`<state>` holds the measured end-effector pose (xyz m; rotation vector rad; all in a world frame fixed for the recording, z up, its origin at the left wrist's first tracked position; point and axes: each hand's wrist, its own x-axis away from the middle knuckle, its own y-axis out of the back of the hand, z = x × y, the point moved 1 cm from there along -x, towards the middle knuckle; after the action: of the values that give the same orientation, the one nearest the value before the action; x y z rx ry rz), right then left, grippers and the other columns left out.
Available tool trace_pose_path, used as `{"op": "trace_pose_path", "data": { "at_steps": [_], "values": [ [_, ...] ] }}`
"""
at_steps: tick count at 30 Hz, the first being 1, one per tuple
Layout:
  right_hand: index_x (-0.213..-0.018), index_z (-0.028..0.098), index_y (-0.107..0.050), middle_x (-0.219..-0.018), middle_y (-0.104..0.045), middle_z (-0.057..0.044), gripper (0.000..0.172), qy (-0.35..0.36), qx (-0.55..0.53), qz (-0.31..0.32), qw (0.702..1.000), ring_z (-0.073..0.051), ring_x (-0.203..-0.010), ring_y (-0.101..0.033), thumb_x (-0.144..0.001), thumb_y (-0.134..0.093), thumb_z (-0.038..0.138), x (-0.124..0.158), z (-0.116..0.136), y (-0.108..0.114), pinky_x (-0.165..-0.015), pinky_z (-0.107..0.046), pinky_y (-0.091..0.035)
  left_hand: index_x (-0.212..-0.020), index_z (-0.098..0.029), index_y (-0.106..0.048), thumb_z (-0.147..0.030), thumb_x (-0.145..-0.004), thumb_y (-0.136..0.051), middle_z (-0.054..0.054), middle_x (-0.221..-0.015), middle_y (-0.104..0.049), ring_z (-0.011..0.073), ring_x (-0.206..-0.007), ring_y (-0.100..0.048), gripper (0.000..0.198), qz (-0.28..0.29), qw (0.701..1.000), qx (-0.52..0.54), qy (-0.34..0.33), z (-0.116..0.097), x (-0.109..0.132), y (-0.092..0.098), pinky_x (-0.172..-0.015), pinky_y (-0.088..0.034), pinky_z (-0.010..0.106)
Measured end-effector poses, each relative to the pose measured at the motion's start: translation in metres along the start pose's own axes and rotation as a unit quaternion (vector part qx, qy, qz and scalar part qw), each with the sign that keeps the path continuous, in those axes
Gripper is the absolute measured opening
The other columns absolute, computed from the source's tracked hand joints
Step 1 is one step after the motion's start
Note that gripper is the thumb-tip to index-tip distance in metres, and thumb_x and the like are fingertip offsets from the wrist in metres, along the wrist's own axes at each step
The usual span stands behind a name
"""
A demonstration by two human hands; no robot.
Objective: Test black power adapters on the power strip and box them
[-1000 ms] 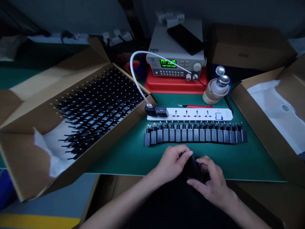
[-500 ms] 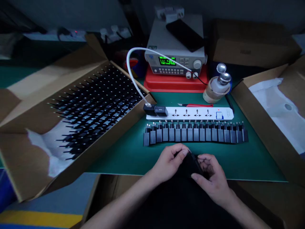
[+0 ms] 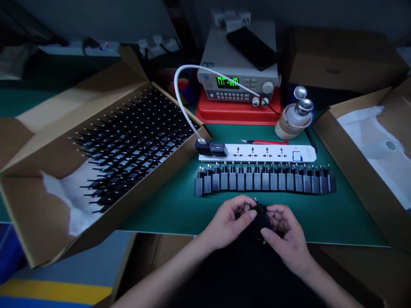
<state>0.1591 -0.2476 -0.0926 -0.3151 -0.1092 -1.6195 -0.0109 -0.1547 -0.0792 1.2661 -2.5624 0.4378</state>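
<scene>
- holding a black plug charger [image 3: 262,218] between them, the left hand [image 3: 229,219] and right hand [image 3: 285,235] are close together, fingers curled around its sides, just above the near edge of the green cutting mat [image 3: 337,218]; small metal pins glint at its top, too small to read clearly.
- black casing against dark clothing makes the charger hard to see, so a slip could go unnoticed, and a dropped piece could bounce off the mat edge.
- a row of black chargers [image 3: 265,180] stands tightly side by side just in front of the white power strip [image 3: 257,153]; a careless forward swing of a wrist could knock several over at once.
- two black blocks [image 3: 210,149] sit at the strip's left end, with a white cable [image 3: 183,98] arching from them to the bench instrument [image 3: 237,81]; a snag on that cable could tug them loose.
- an open cardboard box [image 3: 128,201] packed with upright pins lies at left; a sleeve catching those rows could scatter them.
</scene>
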Motion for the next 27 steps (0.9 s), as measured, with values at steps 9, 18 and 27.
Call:
{"op": "trace_pose_path", "data": {
  "at_steps": [9,18,27],
  "values": [
    [-0.120,0.028,-0.053,-0.104,-0.069,-0.004,0.041,0.020,0.086,-0.012,0.996,-0.016,-0.086,-0.068,-0.086,-0.075,0.033,-0.002,0.004,-0.003,-0.074,-0.031,-0.058,-0.082,-0.015,-0.061,-0.051,-0.097,-0.048,-0.005,-0.059,-0.047,0.0087,-0.052,-0.040,0.041,-0.050,0.998,-0.006,0.026,0.004,-0.008,-0.004,-0.050,-0.033,0.021],
    [-0.121,0.027,-0.053,-0.108,-0.069,-0.006,0.041,-0.005,-0.070,-0.008,0.998,-0.018,-0.089,-0.070,-0.088,-0.074,0.034,-0.015,0.018,-0.020,-0.067,-0.029,-0.062,-0.096,-0.013,-0.065,-0.058,-0.096,-0.051,-0.006,-0.058,-0.045,0.0065,-0.048,-0.037,0.047,-0.101,0.992,0.078,-0.009,-0.008,-0.008,-0.001,-0.046,-0.029,0.019],
    [-0.124,0.026,-0.052,-0.112,-0.067,-0.008,0.044,0.075,-0.012,-0.039,0.996,-0.021,-0.100,-0.069,-0.088,-0.074,0.037,-0.055,0.043,-0.029,-0.083,-0.035,-0.061,-0.114,-0.014,-0.057,-0.056,-0.099,-0.049,-0.003,-0.069,-0.055,0.0062,-0.049,-0.040,0.046,-0.139,0.983,0.078,-0.094,-0.006,-0.002,0.004,-0.049,-0.033,0.021]
  ]
}}
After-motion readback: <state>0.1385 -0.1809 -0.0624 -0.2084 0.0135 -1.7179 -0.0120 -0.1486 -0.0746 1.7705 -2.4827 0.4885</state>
